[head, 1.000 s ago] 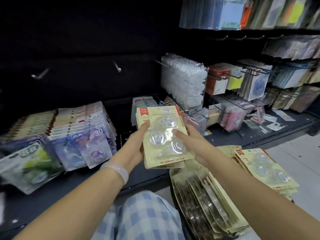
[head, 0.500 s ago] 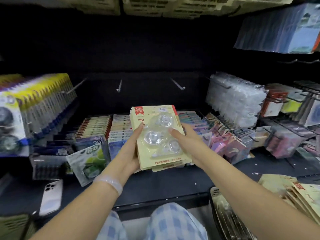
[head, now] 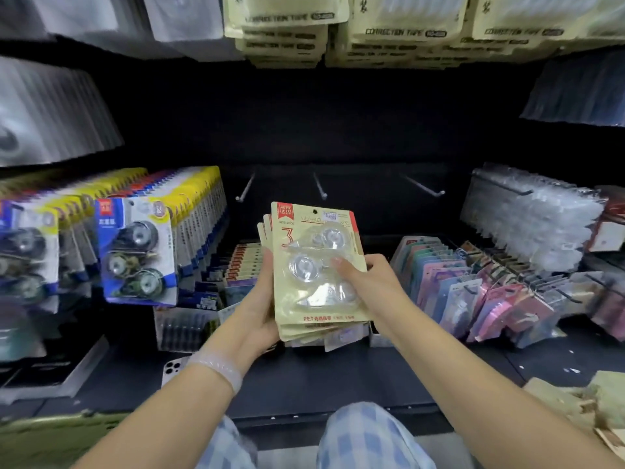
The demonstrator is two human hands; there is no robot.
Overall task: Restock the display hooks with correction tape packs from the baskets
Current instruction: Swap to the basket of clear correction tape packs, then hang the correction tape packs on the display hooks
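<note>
Both grips were on the same stack of correction tape packs (head: 318,269): left hand (head: 260,313) clutched its left edge, right hand (head: 368,282) pinched the front pack, thumb on the blister. Stack was up just below three bare hooks (head: 319,186).

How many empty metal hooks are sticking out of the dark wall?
3. One empty hook is on the left, one in the middle above the yellow packs, one on the right. The hanging packs may hide others.
</note>
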